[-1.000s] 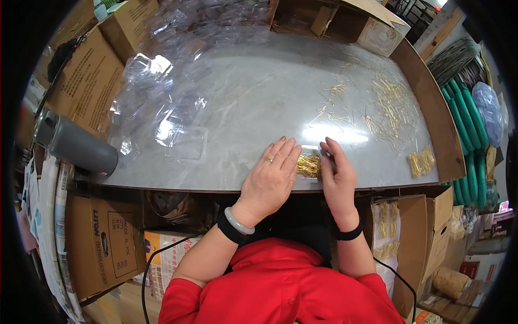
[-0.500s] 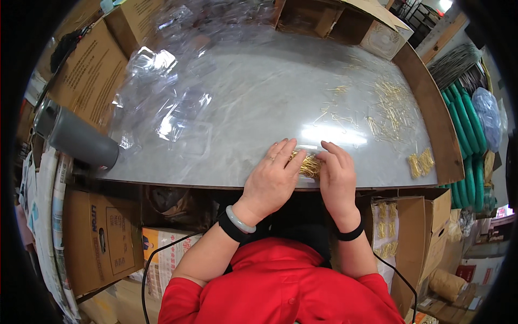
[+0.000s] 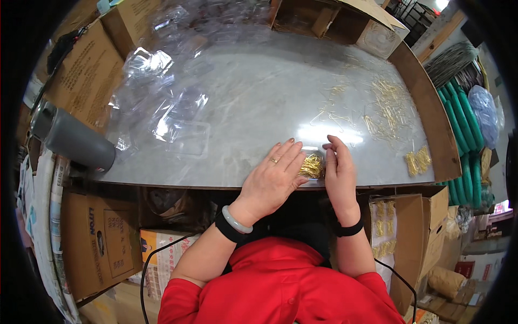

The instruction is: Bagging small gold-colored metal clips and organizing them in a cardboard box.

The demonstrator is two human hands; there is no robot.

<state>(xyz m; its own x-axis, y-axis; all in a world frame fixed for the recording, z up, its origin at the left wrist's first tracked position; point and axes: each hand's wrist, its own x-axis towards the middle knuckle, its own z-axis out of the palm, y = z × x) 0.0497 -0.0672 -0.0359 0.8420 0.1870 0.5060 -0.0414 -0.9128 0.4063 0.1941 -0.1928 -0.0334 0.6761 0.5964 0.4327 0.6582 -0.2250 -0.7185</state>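
Observation:
A small clear plastic pack (image 3: 311, 166) of gold wire hooks lies at the near edge of the table, between my hands. My left hand (image 3: 274, 173) rests against its left side, fingers stretched out and the thumb low beside it. On the pack's right, my right hand (image 3: 340, 168) stands on edge with its fingers extended and slightly bent. Neither hand is wrapped round the pack. Loose gold hooks (image 3: 389, 105) are scattered on the right of the table. Two bundles of gold hooks (image 3: 418, 161) sit near the right front corner.
Clear plastic packs (image 3: 186, 137) are heaped on the left of the grey table (image 3: 243, 102). A grey bottle (image 3: 81, 140) stands at the left edge. An open cardboard box (image 3: 386, 39) is at the back. Below the right edge, a carton (image 3: 404, 227) holds packed gold hooks.
My left fingers have drawn together and straightened. My right hand has turned more on edge and its fingers have shifted off the pack, leaving more of the hooks showing.

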